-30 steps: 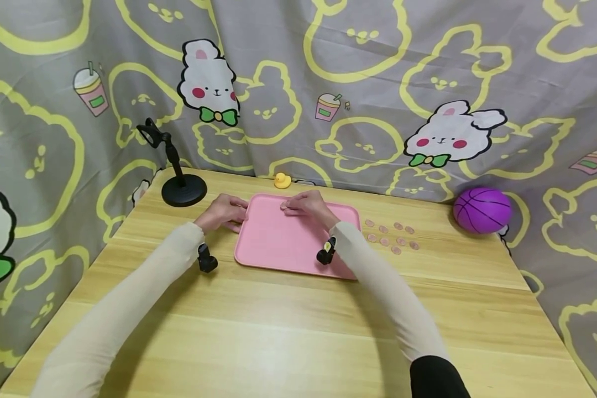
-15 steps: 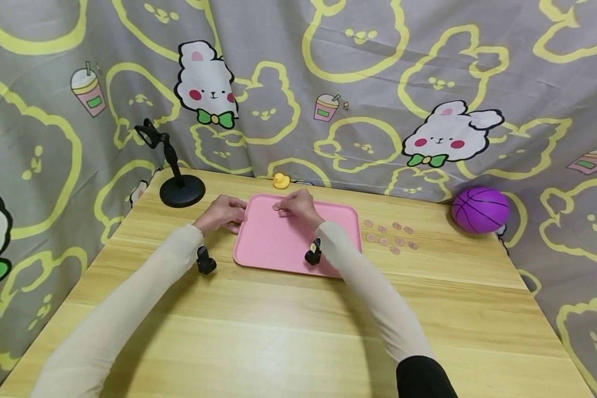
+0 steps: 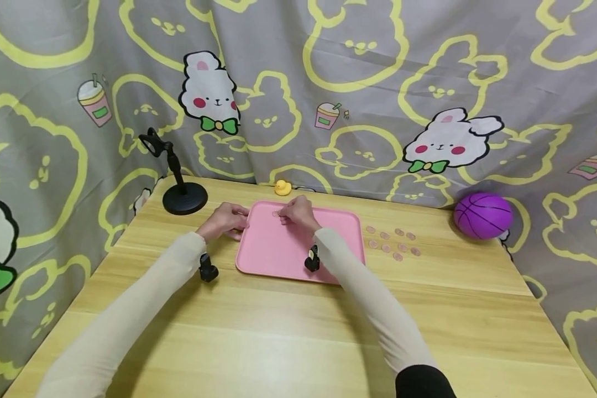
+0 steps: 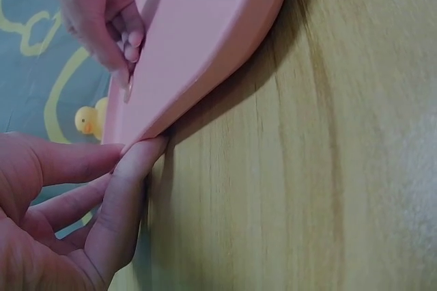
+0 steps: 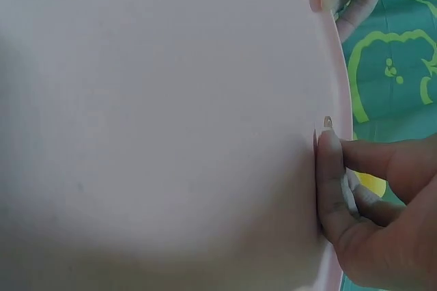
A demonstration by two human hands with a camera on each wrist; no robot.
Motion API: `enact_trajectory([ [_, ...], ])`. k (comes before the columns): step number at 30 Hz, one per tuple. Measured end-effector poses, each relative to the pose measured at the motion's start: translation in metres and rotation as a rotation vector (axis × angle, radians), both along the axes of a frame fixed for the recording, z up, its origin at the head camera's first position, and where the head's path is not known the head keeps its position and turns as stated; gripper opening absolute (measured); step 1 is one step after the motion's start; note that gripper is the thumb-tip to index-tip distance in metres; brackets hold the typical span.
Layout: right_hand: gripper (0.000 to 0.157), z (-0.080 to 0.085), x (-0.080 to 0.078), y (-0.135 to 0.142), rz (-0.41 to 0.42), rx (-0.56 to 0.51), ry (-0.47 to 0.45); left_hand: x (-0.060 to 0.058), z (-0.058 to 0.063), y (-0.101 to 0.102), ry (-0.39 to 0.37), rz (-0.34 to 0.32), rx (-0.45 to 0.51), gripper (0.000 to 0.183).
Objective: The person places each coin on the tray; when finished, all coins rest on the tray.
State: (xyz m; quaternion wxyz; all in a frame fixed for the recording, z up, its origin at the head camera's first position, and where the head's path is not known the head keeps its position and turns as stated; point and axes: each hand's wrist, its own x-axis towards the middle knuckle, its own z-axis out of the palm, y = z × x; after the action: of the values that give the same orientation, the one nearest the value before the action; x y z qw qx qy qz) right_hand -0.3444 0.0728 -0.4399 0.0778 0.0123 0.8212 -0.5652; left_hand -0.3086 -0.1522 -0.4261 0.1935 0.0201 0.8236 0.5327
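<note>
The left hand is pinching the edge of the pink tray on the tabletop. Next along, a coin is being pinched by the right hand near the tray's far left corner. Past the tray, more coins are lying.

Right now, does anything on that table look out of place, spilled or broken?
Nothing looks spilled or broken. One disc, right of the tray, seems slightly out of place: it sits alone, nearer the person than the two loose rows of other discs, breaking the pattern.
</note>
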Motion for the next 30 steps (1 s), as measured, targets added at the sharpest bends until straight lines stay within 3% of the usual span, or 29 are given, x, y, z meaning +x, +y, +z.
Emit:
enact_trajectory([
  [11, 0.017, 0.003, -0.004, 0.010, 0.098, -0.120, -0.065, 0.001, 0.006, 0.000, 0.004, 0.017, -0.009, 0.050],
  [16, 0.020, 0.005, -0.002, 0.023, 0.108, -0.176, -0.016, 0.000, 0.005, 0.001, 0.012, 0.025, -0.014, 0.049],
  [23, 0.022, 0.014, 0.003, 0.056, 0.086, -0.116, 0.078, 0.000, 0.004, 0.004, 0.007, 0.044, -0.028, 0.049],
  [30, 0.028, 0.018, 0.010, 0.094, 0.059, -0.074, 0.047, 0.001, 0.002, 0.004, 0.014, 0.032, -0.030, 0.048],
])
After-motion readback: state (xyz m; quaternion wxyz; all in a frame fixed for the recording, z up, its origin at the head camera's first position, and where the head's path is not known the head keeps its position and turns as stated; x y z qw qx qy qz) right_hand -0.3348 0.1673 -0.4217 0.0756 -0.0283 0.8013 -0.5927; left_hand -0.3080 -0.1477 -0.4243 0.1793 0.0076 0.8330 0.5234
